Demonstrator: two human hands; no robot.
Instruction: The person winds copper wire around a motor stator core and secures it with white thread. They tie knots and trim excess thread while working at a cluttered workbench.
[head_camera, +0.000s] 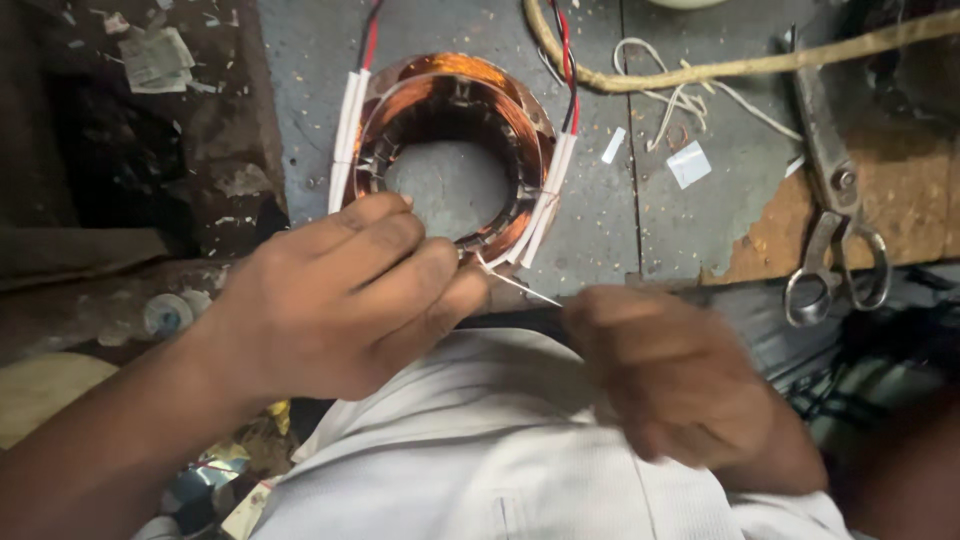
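The stator (455, 150), a ring of copper windings, lies flat on the grey table (600, 220), near its front edge, just ahead of the person's lap. White sleeves (345, 135) with red leads run up its left side, and more white sleeves (548, 200) lie against its right side.

The left hand (340, 300) rests on the near rim of the stator, its fingers (400, 235) curled almost shut and pressing down on the winding there. A thin white strand (520, 285) comes out from under those fingertips and runs right, toward the right hand (680, 385). The right hand is blurred and closed into a loose fist; it seems to pinch the far end of the strand, but I cannot tell that for sure.

To do this well, the left hand should keep the coil pinned so the ring does not turn or lift. The strand should stay taut and low against the winding. A steady, even pull looks safer than a jerk, which might snap the strand or nick the copper's coating.

Scissors (835, 230) lie well off to the right, and a tan cord (700, 70) crosses the table's far side.
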